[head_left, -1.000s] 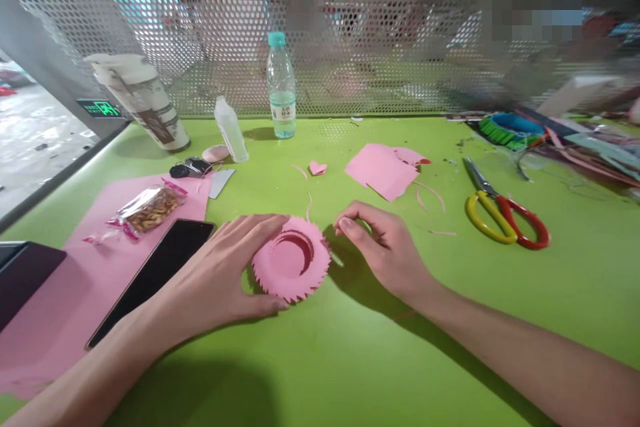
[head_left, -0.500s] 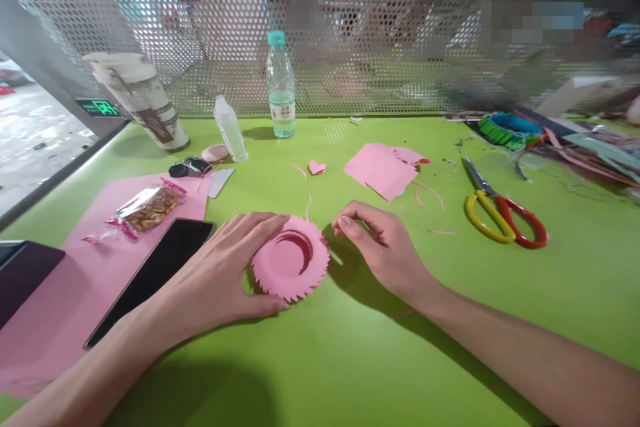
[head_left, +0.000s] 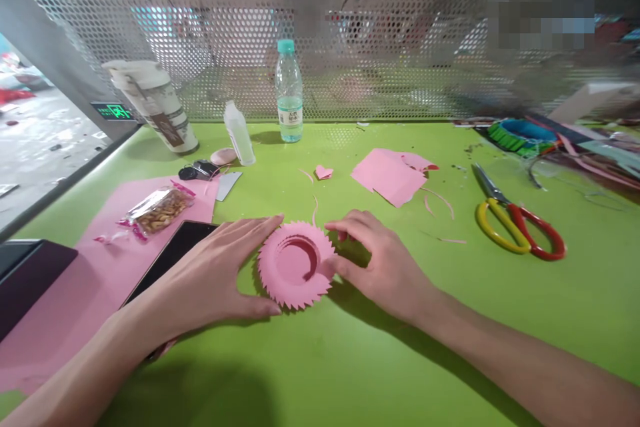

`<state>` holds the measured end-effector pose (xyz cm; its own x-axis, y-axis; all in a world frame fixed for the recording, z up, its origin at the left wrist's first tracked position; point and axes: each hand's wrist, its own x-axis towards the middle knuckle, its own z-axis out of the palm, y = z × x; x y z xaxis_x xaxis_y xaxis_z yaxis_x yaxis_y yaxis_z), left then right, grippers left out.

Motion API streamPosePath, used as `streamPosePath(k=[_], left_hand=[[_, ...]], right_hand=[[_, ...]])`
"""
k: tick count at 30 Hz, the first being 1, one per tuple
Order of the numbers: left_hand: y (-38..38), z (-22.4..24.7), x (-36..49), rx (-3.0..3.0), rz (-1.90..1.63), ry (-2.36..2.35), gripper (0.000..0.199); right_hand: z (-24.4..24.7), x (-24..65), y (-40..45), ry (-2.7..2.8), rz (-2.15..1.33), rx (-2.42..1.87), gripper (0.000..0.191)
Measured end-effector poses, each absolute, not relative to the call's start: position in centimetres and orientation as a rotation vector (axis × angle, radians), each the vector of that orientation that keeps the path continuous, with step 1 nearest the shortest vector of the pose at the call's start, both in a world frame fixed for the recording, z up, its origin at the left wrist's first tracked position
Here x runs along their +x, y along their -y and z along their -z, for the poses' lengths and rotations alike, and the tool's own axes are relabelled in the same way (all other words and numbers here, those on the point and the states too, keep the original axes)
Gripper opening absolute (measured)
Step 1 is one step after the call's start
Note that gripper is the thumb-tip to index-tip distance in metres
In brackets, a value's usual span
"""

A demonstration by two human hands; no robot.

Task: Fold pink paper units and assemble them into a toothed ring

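Note:
A round pink paper piece with a saw-toothed rim and a sunken round middle sits on the green table in front of me. My left hand curves around its left side, thumb and fingers spread wide apart. At its right edge is my right hand, thumb at the toothed rim and index finger a little above, with a gap between them. Behind the piece lies a thin pink paper strip. A black phone is partly covered by my left forearm.
Scissors lie on the right. Beyond my hands are a folded pink heart, a pink paper sheet, a white squeeze bottle and a water bottle. A cup and snack packet stand left.
My right hand has moved in to the paper piece's right rim, its fingers now further apart. My left fingers have eased slightly off the left side. The whole view has shifted a little.

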<state>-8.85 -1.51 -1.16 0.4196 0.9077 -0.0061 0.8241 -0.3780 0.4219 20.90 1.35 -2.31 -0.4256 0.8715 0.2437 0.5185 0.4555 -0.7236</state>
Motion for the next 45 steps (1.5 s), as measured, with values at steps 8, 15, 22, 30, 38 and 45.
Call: streamPosePath(k=[8, 15, 22, 30, 38, 45], left_hand=[[1.5, 0.4, -8.5, 2.342, -0.308, -1.46, 0.099], [2.1, 1.3, -8.4, 2.415, -0.268, -1.478, 0.116], [2.2, 1.7, -7.9, 2.536, -0.183, -1.387, 0.102], [2.4, 2.4, -8.0, 2.55, -0.246, -1.327, 0.103], [1.5, 2.7, -8.5, 2.634, -0.377, -1.228, 0.13], [2.8, -1.1, -6.6, 2.77, -0.451, -0.995, 0.046]], right_hand=[[2.2, 20.9, -1.2, 2.151, -0.748, -1.191, 0.028], [2.1, 20.7, -1.0, 2.384, -0.638, -1.096, 0.092], [2.8, 20.6, -0.8, 2.552, -0.591, -1.058, 0.098], [2.9, 20.4, -1.1, 2.526, -0.666, -1.063, 0.1], [2.7, 20.5, -1.0, 2.475, -0.678, -1.085, 0.109], [2.5, 20.9, -0.7, 2.18, -0.531, -0.948, 0.061]])
